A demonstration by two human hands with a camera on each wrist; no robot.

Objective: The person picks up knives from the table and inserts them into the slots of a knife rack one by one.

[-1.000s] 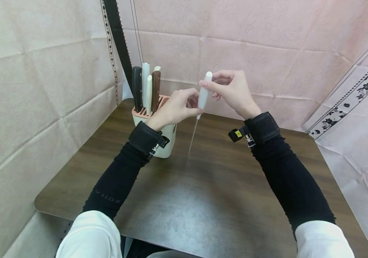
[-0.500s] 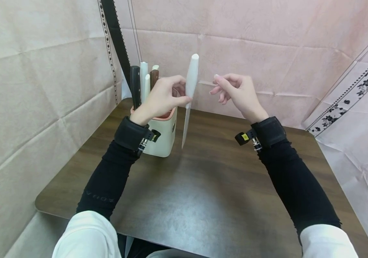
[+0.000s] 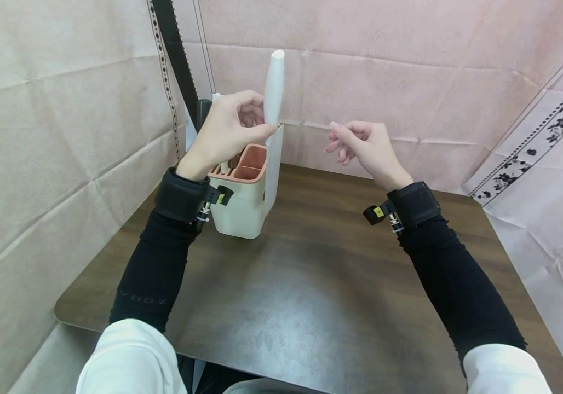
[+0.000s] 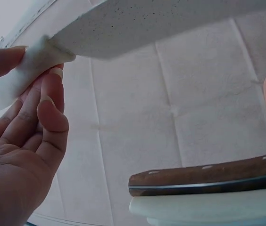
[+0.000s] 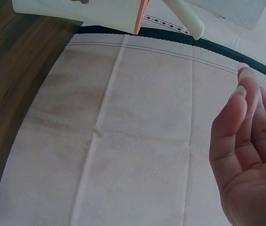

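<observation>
With thumb and fingers my left hand pinches the white handle of a knife near its blade end. The broad blade hangs point down, along the right side of the knife holder in the head view. Up close in the left wrist view, water drops dot the blade. My right hand hovers to the right with fingers loosely curled and holds nothing. The holder is pale with an orange slotted top, partly hidden behind my left hand.
In the holder stand several knives: a black handle behind my left hand, and a brown handle beside pale handles. Under everything is a brown wooden table. Patterned cloth hangs behind and at both sides.
My right hand has let go of the knife handle and drawn slightly right. My left hand has carried the knife up and left toward the holder, turning its blade face into view.
</observation>
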